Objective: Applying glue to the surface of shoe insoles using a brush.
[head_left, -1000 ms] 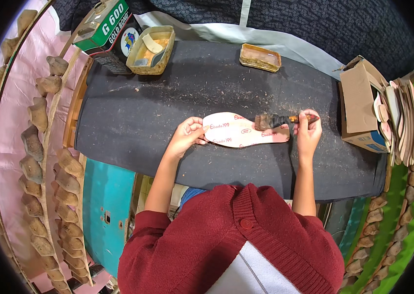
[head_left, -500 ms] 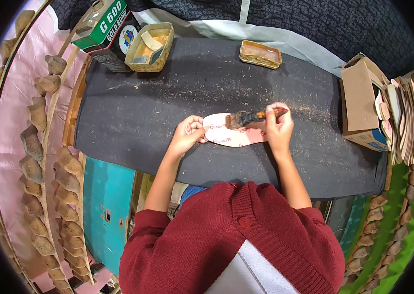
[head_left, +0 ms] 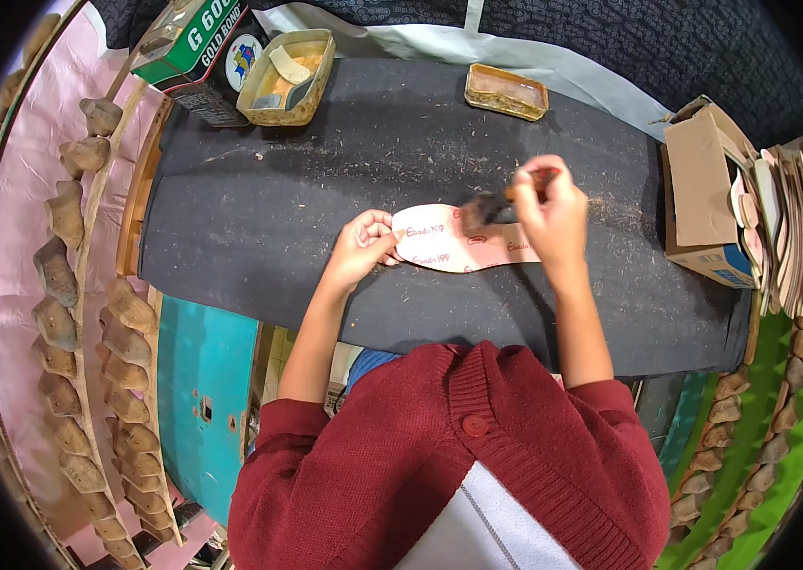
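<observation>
A pale pink insole (head_left: 439,249) with red printing lies on the dark worktable (head_left: 373,142). My left hand (head_left: 364,249) pinches its rounded left end between thumb and fingers. Above the insole's middle, my right hand (head_left: 551,214) is closed around the handle of a paintbrush (head_left: 489,211). The dark bristles point left and are smeared by motion, so I cannot tell whether they touch the surface. Part of the insole's right end is hidden behind my right hand.
A green and black tin (head_left: 202,66) and a crusted tub (head_left: 289,116) stand at the far left; a shallow tray (head_left: 508,93) sits at the back. At right, a cardboard box (head_left: 705,190) adjoins stacked insoles (head_left: 789,228). Shoe lasts (head_left: 59,275) line racks on both sides.
My right hand and the brush have moved slightly right and away from me, uncovering more of the insole's printing. My left hand keeps its hold.
</observation>
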### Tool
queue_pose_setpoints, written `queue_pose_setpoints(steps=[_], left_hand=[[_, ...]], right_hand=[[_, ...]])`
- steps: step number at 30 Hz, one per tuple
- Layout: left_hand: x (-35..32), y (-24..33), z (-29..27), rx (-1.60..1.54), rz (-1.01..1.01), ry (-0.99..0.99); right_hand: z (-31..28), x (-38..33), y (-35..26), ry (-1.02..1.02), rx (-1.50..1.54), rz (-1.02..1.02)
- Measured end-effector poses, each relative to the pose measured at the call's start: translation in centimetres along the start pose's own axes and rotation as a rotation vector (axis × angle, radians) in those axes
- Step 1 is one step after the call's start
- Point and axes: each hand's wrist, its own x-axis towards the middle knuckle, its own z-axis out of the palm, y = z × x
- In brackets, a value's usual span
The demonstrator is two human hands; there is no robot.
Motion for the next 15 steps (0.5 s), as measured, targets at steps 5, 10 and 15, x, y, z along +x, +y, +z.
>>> queue_pose_setpoints(steps=[5, 10, 15], left_hand=[[0.3, -0.2, 0.1, -0.001, 0.013, -0.006], [0.4, -0.4, 0.1, 0.013, 0.02, -0.004], [0.1, -0.1, 0.0, 0.019, 0.008, 0.004]], right_hand=[[3.8, 0.7, -1.2, -0.128, 0.096, -0.049], [2.3, 0.5, 1.0, -0.104, 0.041, -0.031], [-2.7, -0.4, 3.5, -0.023, -0.021, 0.052]])
